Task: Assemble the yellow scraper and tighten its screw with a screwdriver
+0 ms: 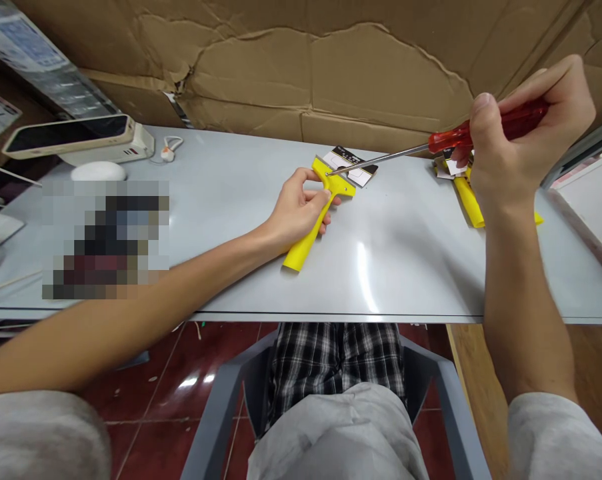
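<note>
My left hand (303,207) is closed around the neck of a yellow scraper (308,243), whose handle slants toward me above the table. A black-and-white card (363,175) sits at the scraper's wide head, partly behind it. Raised at the right, my right hand (515,147) grips the red handle of a screwdriver (445,141). Its thin metal shaft runs down to the left, and the tip meets the scraper's head at a small screw. Beyond my right wrist lie more yellow scrapers (468,200) with cards, partly hidden by the forearm.
A phone (71,135) leans on a white block at the back left, near a white mouse (99,171) and a small white cable (168,152). Cardboard (261,73) stands along the back of the light grey table (405,280). A blurred-out patch covers the left side.
</note>
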A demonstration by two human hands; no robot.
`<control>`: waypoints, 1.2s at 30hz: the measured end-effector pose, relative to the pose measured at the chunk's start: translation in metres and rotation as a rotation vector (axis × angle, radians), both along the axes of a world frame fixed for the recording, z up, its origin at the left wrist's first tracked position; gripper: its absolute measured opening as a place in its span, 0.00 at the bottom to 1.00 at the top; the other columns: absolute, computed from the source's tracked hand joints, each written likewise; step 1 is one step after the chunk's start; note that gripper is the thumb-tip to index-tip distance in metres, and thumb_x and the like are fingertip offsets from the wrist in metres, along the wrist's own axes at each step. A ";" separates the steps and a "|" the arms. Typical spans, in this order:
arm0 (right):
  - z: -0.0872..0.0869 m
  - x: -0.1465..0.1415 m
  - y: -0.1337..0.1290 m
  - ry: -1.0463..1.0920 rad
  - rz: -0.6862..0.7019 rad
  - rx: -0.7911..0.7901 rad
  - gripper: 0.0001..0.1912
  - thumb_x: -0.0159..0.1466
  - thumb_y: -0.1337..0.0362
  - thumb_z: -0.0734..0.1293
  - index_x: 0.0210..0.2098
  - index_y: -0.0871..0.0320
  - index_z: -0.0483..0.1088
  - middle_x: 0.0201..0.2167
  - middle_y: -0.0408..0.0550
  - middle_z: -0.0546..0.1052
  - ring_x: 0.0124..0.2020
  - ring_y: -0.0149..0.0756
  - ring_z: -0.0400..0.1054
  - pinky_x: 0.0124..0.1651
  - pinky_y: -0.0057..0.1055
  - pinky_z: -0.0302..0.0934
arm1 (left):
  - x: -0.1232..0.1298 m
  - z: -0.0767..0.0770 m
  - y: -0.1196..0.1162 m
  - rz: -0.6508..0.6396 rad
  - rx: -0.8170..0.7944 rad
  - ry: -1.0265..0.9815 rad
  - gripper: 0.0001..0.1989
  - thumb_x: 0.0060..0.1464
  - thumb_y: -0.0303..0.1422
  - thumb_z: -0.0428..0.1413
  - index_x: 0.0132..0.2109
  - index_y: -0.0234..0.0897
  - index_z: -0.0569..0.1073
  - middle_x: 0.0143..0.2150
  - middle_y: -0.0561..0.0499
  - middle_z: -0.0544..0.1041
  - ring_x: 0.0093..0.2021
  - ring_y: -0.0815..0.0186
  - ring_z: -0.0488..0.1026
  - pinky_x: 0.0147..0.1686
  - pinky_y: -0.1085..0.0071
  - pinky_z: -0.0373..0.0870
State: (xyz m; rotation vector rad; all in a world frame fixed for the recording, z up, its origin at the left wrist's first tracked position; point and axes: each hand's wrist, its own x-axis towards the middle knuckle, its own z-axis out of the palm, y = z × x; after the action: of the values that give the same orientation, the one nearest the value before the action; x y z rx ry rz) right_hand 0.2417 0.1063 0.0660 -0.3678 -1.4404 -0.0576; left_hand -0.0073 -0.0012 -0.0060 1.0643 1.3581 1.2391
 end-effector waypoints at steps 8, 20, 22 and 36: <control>-0.005 0.004 0.007 -0.030 -0.088 0.094 0.31 0.66 0.40 0.77 0.26 0.56 0.63 0.27 0.40 0.61 0.25 0.25 0.51 0.28 0.28 0.42 | -0.001 -0.004 0.000 -0.009 0.016 0.003 0.13 0.68 0.24 0.61 0.51 0.44 0.66 0.40 0.49 0.84 0.22 0.70 0.73 0.21 0.71 0.70; -0.004 0.007 0.002 -0.187 0.080 0.116 0.25 0.65 0.37 0.76 0.42 0.52 0.77 0.40 0.40 0.70 0.28 0.22 0.58 0.30 0.31 0.60 | -0.001 -0.005 0.000 -0.004 0.023 0.001 0.14 0.68 0.27 0.63 0.50 0.45 0.65 0.39 0.50 0.82 0.23 0.71 0.73 0.22 0.73 0.70; -0.004 0.005 0.000 -0.160 0.058 0.121 0.20 0.66 0.43 0.76 0.39 0.53 0.75 0.37 0.40 0.70 0.26 0.22 0.55 0.27 0.30 0.58 | -0.001 -0.004 0.000 -0.005 0.021 -0.001 0.13 0.68 0.26 0.62 0.50 0.44 0.65 0.39 0.50 0.82 0.23 0.71 0.73 0.21 0.72 0.71; -0.005 0.015 0.014 -0.108 0.164 0.105 0.26 0.58 0.39 0.73 0.48 0.47 0.82 0.44 0.46 0.73 0.40 0.38 0.68 0.35 0.38 0.63 | 0.000 0.000 -0.001 -0.013 0.003 -0.019 0.13 0.67 0.26 0.62 0.50 0.44 0.66 0.39 0.49 0.82 0.22 0.71 0.73 0.20 0.72 0.70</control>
State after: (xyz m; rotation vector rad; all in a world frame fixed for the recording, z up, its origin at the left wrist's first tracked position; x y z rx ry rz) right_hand 0.2572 0.1203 0.0614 -0.1621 -1.5628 -0.0208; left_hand -0.0077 -0.0021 -0.0063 1.0593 1.3333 1.2391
